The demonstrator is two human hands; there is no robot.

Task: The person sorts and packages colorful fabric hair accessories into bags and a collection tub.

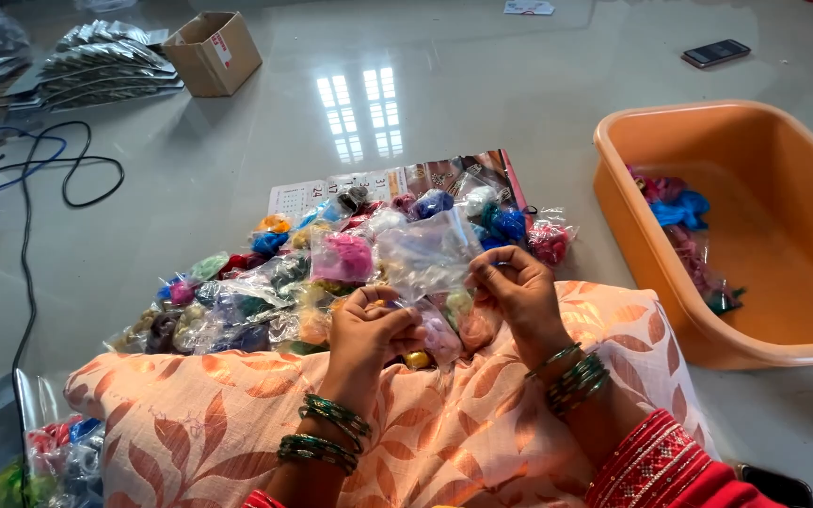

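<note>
Orange tub, right of the packet pile: a few small packets of coloured thread against its left wall, rest of the floor bare. Cardboard box, far behind the pile to the left: open top, contents not visible. Silver pouches stacked just left of that box. Phone far behind the tub.

Pile sits on a calendar sheet, just ahead of the peach leaf-print cloth.

Clear plastic bag held up over the near edge of the pile, between both hands. Left hand fingers curled shut, pinching the bag's lower left corner. Right hand fingers closed on its right edge; bag body rises above the fingertips.
</note>
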